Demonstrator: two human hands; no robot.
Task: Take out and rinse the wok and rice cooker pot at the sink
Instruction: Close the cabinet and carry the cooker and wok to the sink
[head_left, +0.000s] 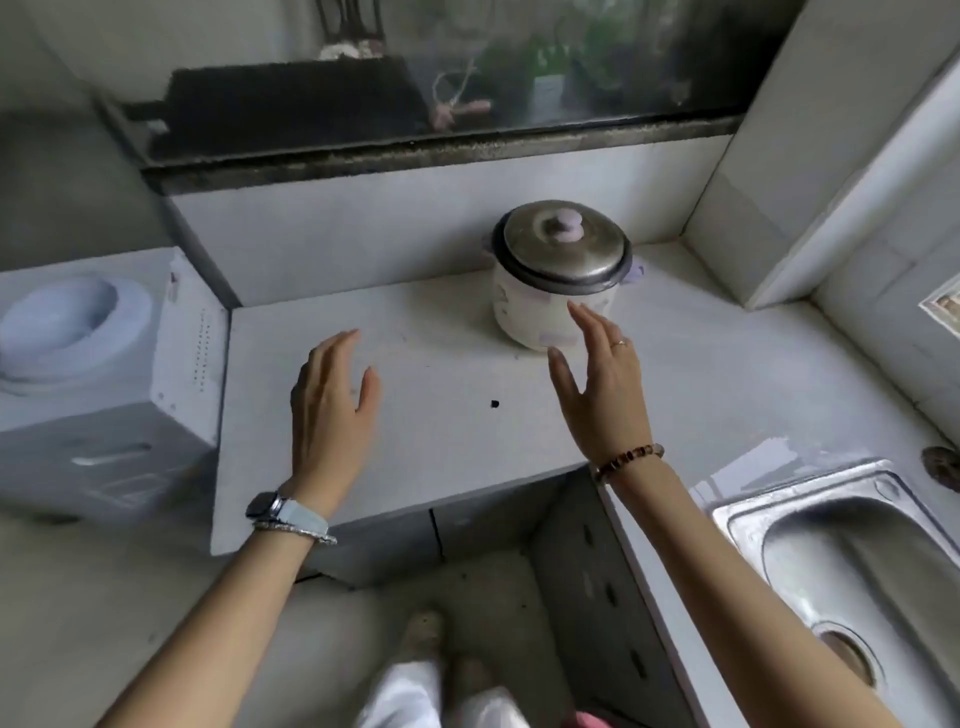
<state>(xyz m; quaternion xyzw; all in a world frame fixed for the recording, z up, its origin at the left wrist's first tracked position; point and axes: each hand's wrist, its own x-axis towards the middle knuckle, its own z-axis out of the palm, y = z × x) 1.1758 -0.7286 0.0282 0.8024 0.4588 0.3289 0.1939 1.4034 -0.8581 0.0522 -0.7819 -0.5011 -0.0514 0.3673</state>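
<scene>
A small white rice cooker stands on the pale counter near the back wall, covered by a metal lid with a pale knob. My right hand hovers just in front of the cooker, fingers straight and spread, holding nothing. My left hand floats over the counter to the cooker's left, fingers relaxed and empty. The steel sink lies at the lower right. The inner pot is hidden under the lid. No wok is in view.
A white water dispenser stands left of the counter. A window sill runs along the back wall. A tiled column rises at the right. A small dark speck lies on the counter. A brown object sits by the sink.
</scene>
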